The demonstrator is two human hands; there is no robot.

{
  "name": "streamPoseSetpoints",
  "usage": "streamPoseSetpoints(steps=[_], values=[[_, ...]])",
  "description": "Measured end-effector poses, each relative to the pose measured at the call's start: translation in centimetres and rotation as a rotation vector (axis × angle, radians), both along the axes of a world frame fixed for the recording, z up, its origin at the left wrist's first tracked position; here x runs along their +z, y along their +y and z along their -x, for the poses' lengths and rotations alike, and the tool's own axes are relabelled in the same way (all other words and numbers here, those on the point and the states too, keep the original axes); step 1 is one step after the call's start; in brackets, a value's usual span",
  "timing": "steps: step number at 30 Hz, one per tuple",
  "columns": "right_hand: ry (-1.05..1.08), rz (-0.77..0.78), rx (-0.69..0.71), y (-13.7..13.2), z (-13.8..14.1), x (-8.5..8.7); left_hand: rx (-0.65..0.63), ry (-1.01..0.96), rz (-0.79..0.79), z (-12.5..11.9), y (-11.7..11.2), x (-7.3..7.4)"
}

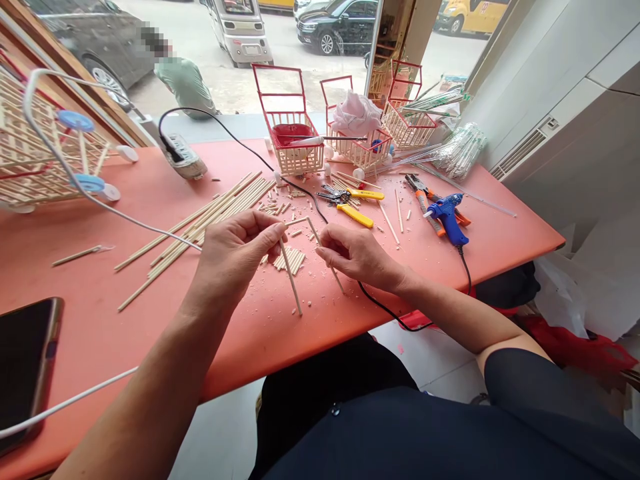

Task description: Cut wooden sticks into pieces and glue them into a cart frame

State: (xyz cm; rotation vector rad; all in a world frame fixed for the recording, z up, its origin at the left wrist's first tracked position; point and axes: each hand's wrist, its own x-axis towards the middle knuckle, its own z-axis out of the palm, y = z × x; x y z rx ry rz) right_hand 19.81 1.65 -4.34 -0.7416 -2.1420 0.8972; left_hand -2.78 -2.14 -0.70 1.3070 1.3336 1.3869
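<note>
My left hand [235, 250] is closed in a pinch on a thin wooden stick [291, 277] that slants down toward the table edge. My right hand [355, 253] is closed on a second stick [325, 257]. A short crosspiece [296, 221] joins the two sticks at the top, making a small frame held over the orange table [250, 320]. Under the hands lie a little bundle of short cut sticks [290, 259] and wood crumbs.
Several long sticks [200, 227] lie left of centre. Yellow-handled cutters [350, 203], a blue glue gun [449, 219] with black cord, orange pliers [425, 197], stick shopping-cart models [293, 133], a power strip [183, 157], a phone [25, 363] and a white cable [65, 400] are about.
</note>
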Motion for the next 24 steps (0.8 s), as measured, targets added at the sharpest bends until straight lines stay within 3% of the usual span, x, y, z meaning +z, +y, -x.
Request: streamPoseSetpoints(steps=[24], values=[[0.034, 0.002, 0.007, -0.14, 0.10, -0.02, 0.001, 0.018, 0.000, 0.03, 0.01, 0.11]])
